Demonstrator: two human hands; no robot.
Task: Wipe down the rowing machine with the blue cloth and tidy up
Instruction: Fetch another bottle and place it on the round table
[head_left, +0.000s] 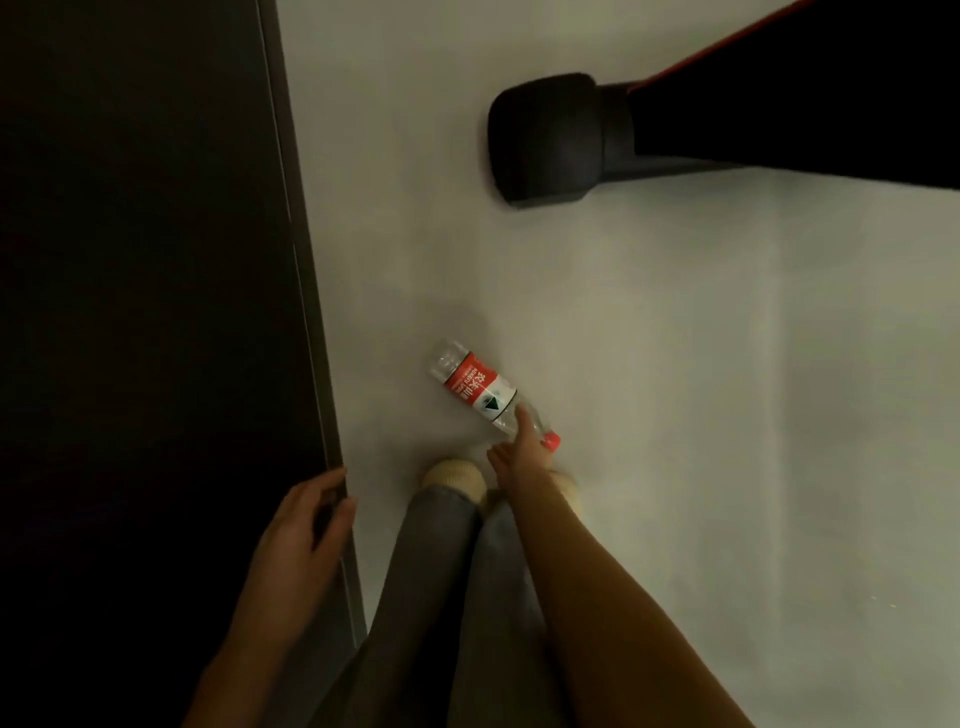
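Tidying step: right hand (522, 451) at lower centre, fingers closing on the clear, red-labelled plastic bottle (480, 391) lying on the white floor (675, 364); left hand (306, 525) fingers clamp the dark panel edge (311, 312). Next, I judge, lift it.

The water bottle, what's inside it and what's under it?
The water bottle looks clear and empty, lying on the pale floor. The right hand covers part of its neck, beside the red cap.

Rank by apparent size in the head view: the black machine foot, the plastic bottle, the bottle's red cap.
1. Black machine foot, clearly largest.
2. Plastic bottle, lying on the floor, right hand at its neck.
3. Red cap, smallest.
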